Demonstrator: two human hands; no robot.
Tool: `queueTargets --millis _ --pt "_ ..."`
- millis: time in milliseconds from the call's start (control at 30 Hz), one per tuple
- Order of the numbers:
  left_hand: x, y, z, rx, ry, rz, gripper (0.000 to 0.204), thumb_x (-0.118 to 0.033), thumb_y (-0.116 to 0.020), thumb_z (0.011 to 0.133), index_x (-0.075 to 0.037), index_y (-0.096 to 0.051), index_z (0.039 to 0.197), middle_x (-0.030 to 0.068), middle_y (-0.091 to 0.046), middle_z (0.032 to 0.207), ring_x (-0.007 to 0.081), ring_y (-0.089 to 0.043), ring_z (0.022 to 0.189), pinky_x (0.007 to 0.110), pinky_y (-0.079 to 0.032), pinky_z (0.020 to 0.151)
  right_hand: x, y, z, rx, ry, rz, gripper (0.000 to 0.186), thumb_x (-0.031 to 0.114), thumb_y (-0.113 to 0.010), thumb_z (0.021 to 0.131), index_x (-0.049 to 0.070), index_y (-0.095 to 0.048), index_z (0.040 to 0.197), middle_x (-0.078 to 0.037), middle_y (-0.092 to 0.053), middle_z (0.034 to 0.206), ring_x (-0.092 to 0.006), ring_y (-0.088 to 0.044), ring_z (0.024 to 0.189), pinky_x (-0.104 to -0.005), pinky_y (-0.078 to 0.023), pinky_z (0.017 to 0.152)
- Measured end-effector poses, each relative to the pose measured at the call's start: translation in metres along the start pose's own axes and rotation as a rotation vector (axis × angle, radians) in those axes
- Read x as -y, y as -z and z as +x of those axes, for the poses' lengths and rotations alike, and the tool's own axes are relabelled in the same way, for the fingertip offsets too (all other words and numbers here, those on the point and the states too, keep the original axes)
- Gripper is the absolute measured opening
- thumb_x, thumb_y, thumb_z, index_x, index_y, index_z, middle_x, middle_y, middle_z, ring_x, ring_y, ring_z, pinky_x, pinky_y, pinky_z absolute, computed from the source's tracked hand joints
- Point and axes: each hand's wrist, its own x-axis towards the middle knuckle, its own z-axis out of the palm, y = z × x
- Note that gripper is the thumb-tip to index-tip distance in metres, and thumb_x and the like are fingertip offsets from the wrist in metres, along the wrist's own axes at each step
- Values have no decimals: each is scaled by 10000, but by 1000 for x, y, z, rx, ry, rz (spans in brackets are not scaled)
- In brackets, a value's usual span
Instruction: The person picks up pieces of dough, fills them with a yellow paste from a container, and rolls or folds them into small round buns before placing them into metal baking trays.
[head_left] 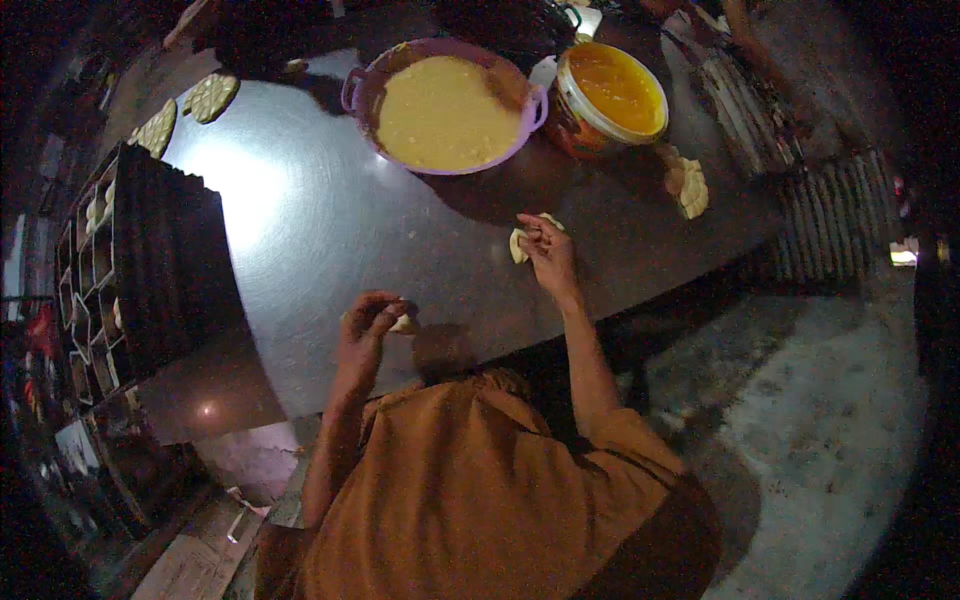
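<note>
Near the front of the metal table, my left hand (364, 330) is closed, its thumb and fingers pinching a small pale piece of dough (404, 324). Farther forward and to the right, my right hand (550, 262) has its fingers bent over another pale dough piece (518, 246), which shows on both sides of them. A purple two-handled basin (450, 168) of pale yellow, mushy filling stands beyond my hands. Right beside it is a bucket (580, 135) holding a bright orange-yellow mass.
A larger lump of dough (692, 190) lies right of the bucket, with someone's hand at it. Patterned dough pieces (211, 98) rest at the far left. A stack of dark trays (170, 270) stands on the left. Corrugated metal (835, 215) borders the right side.
</note>
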Motion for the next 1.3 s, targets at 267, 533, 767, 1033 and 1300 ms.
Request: queueTargets --millis 267,533,767,1033,1300 --pt "-26 -59 13 -314 -799 872 250 -154 -677 859 -69 -618 1087 116 -647 1071 254 -637 963 382 -526 809 69 -77 -62 281 -89 577 264 94 -508 983 39 -598 1225 -48 -647 1072 -126 -612 960 -278 -501 867" --pt "-65 -94 7 -62 -1210 740 188 -181 -760 759 -52 -637 820 80 -634 812 287 -632 772 402 -531 797 71 -86 -111 607 -484 1800 354 223 -549 968 68 -494 1281 -43 -597 1178 -165 -580 1067 -336 -472 948" --pt "-69 -103 18 456 -618 396 444 -341 -752 760 -12 -613 1023 142 -594 881 348 -587 843 401 -473 783 82 -52 -84 536 -317 1574 386 205 -615 925 54 -513 1265 -38 -602 1147 -171 -588 1042 -340 -495 904" --pt "-54 -64 18 453 -253 189 449 -285 -612 920 -35 -543 1287 129 -586 1246 260 -556 1133 363 -426 943 112 53 8 232 151 971 427 184 -691 876 37 -535 1245 -32 -609 1111 -178 -598 1013 -345 -521 854" --pt "3 34 -1 -183 -32 117 228 -197 -606 940 -14 -649 1069 87 -670 1052 175 -609 1011 304 -457 904 178 129 152 -4 259 184 375 10 -650 867 75 -615 1235 -80 -640 1150 -187 -620 1009 -286 -526 847"
